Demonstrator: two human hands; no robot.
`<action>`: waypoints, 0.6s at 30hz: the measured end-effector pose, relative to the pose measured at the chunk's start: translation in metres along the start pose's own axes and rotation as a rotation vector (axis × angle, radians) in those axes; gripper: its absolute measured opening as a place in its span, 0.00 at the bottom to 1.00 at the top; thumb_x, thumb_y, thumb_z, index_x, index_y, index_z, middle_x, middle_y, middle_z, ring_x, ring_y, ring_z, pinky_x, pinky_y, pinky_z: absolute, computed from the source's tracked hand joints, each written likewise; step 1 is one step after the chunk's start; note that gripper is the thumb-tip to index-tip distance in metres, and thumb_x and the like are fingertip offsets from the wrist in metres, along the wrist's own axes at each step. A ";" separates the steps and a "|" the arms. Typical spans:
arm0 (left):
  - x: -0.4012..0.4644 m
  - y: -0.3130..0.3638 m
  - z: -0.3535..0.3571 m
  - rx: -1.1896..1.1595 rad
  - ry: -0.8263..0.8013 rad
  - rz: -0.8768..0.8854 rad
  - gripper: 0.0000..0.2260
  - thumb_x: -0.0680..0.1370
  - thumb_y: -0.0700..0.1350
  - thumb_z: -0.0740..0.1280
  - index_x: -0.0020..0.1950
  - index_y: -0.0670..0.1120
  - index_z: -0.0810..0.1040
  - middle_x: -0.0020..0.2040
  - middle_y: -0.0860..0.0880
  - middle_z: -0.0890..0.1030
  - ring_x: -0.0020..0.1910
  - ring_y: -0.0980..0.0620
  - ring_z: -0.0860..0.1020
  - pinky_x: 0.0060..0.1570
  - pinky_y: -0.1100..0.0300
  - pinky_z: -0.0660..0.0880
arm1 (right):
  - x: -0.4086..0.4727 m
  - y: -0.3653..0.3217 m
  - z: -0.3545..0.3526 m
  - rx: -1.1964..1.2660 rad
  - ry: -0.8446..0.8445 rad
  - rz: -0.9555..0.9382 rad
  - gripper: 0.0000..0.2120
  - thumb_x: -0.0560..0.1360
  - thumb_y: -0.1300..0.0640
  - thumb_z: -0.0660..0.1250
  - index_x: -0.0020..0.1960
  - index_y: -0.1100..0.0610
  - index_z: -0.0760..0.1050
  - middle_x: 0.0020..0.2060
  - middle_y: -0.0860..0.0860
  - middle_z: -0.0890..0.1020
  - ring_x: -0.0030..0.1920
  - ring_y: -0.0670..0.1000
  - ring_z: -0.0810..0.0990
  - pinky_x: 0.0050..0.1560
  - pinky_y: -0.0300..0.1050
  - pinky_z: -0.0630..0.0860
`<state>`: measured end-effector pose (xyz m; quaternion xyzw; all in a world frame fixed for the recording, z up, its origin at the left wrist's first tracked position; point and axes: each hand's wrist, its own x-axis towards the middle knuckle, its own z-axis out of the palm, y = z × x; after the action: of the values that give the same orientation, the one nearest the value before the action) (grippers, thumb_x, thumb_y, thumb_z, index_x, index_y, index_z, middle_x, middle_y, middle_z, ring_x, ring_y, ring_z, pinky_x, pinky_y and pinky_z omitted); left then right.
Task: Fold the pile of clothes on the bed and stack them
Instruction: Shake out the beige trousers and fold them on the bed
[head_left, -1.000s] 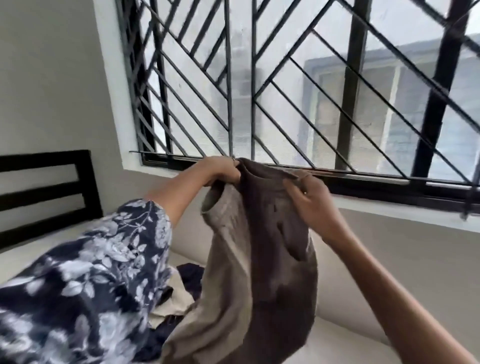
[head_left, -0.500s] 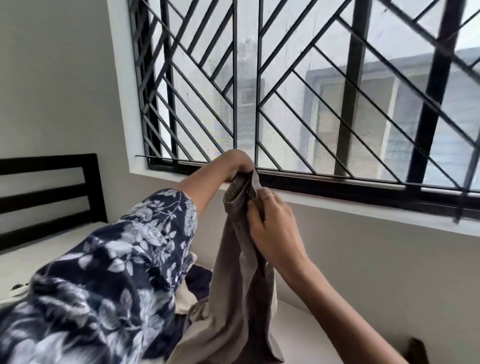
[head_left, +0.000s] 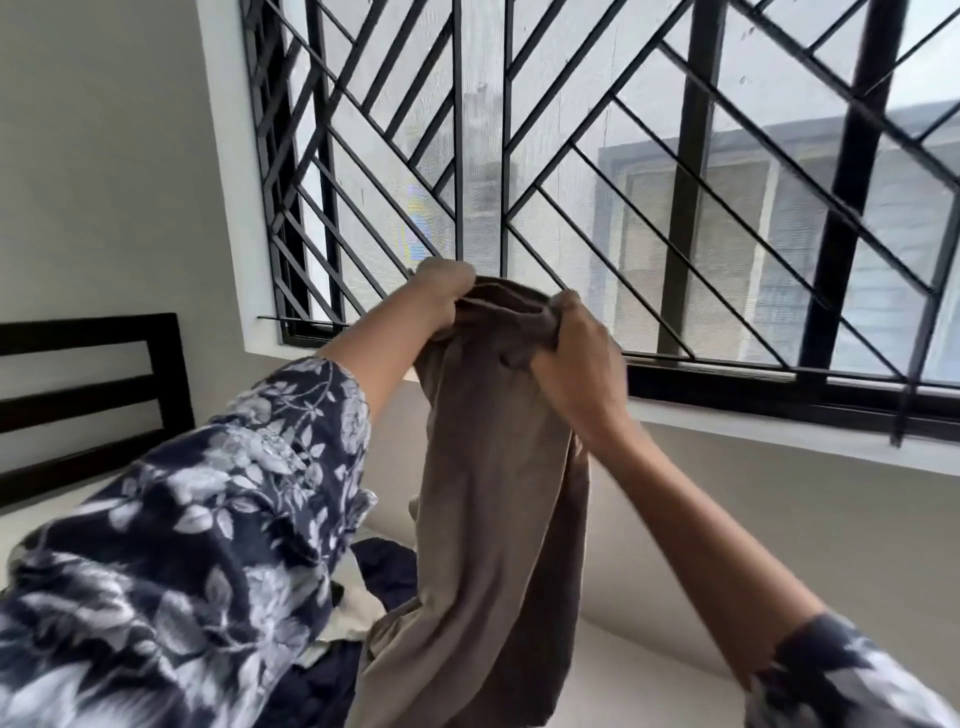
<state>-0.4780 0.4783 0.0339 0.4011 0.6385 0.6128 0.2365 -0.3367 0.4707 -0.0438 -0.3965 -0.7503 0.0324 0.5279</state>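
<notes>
Before a barred window (head_left: 623, 182), a brown garment (head_left: 493, 493) is held up over the bed (head_left: 649, 675); its top edge is gripped by both hands, left hand (head_left: 447, 291) and right hand (head_left: 576, 358), close together; the pile (head_left: 374, 587) lies below; straightening seems underway; next, likely halving and laying flat.

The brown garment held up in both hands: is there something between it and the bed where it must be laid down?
Yes. Under the brown garment, unfolded dark blue and cream clothes lie on the bed; the bare part lies to the right.
</notes>
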 end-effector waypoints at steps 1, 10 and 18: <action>0.001 0.002 -0.006 -0.024 -0.002 -0.007 0.08 0.77 0.32 0.54 0.47 0.39 0.72 0.39 0.42 0.74 0.32 0.45 0.76 0.25 0.57 0.76 | 0.010 0.000 -0.008 -0.010 -0.044 -0.007 0.19 0.69 0.63 0.63 0.59 0.55 0.70 0.50 0.59 0.81 0.52 0.62 0.78 0.46 0.50 0.70; 0.004 -0.006 -0.039 0.006 -0.131 0.061 0.14 0.78 0.58 0.62 0.48 0.47 0.76 0.40 0.50 0.75 0.38 0.55 0.74 0.25 0.66 0.72 | 0.071 0.010 -0.020 0.754 -0.203 0.160 0.11 0.73 0.69 0.61 0.47 0.56 0.76 0.43 0.54 0.81 0.44 0.50 0.80 0.48 0.46 0.77; 0.001 -0.048 -0.044 -0.119 -0.266 0.319 0.39 0.75 0.49 0.70 0.77 0.54 0.47 0.57 0.52 0.76 0.49 0.57 0.79 0.44 0.62 0.76 | 0.094 0.024 -0.047 1.086 -0.223 0.322 0.09 0.78 0.67 0.61 0.45 0.57 0.77 0.33 0.49 0.84 0.35 0.47 0.82 0.44 0.45 0.81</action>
<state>-0.5238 0.4563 -0.0067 0.5598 0.4927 0.6208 0.2416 -0.2968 0.5284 0.0379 -0.1722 -0.6072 0.5346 0.5620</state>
